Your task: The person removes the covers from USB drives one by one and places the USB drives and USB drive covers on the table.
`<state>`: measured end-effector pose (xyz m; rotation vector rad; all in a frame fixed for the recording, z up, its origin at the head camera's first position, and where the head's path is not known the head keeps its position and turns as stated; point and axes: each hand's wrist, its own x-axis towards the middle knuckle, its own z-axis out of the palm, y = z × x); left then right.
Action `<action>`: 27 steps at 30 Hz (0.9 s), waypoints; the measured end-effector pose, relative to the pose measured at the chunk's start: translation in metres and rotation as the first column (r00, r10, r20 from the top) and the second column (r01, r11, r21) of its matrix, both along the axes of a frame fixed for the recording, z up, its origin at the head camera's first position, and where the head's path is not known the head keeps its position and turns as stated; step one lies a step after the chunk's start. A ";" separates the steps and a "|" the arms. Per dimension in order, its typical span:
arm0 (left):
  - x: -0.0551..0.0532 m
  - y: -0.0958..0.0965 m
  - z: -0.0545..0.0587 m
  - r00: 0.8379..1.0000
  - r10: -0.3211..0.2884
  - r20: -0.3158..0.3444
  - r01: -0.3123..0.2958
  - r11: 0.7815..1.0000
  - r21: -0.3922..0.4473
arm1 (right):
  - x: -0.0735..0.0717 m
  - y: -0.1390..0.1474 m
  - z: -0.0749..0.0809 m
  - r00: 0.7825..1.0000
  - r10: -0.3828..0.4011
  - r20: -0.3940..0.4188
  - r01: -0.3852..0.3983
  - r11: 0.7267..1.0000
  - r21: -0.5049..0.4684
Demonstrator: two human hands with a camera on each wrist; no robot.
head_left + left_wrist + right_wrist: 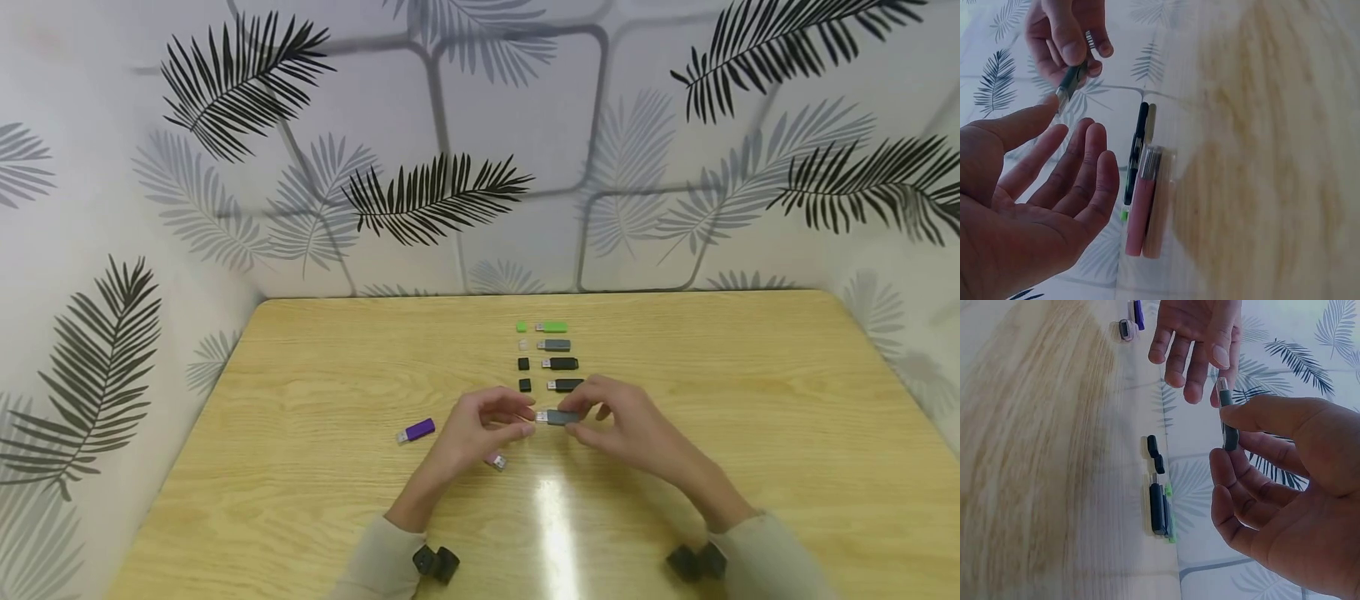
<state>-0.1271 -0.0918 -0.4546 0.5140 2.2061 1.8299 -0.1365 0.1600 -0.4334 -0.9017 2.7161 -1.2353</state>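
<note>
In the head view my right hand [618, 421] pinches a grey USB stick [562, 417] by its body, thumb on one side and fingertips on the other. Its pale connector end points left, toward my left hand [487, 429]. That hand's thumb and forefinger stand apart right at the connector end, and its other fingers [1094, 162] are spread and slightly bent in the left wrist view. Under the left hand lies a pink USB stick [496, 460], partly hidden in the head view. To its left rests a purple USB stick [417, 431] with a clear cap.
Beyond my hands, a column of uncapped sticks runs back: black [564, 385], another black [561, 363], grey [555, 345] and green [552, 327]. Their caps lie left of them, including a black cap [524, 385] and a green cap [521, 327]. A leaf-patterned wall [510, 242] stands behind the wooden table [337, 350].
</note>
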 end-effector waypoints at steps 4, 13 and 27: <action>0.002 0.005 0.001 1.000 0.011 -0.001 -0.011 1.000 -0.019 | 0.000 -0.002 0.002 1.000 0.009 -0.001 -0.009 1.000 -0.015; 0.004 0.009 0.004 0.999 0.044 -0.012 -0.044 0.999 0.027 | -0.001 -0.007 0.006 0.999 0.048 -0.007 -0.048 0.996 -0.079; 0.005 0.011 0.004 0.994 0.073 -0.082 -0.066 0.993 0.095 | 0.002 -0.010 0.011 0.999 0.038 -0.025 -0.041 0.991 -0.129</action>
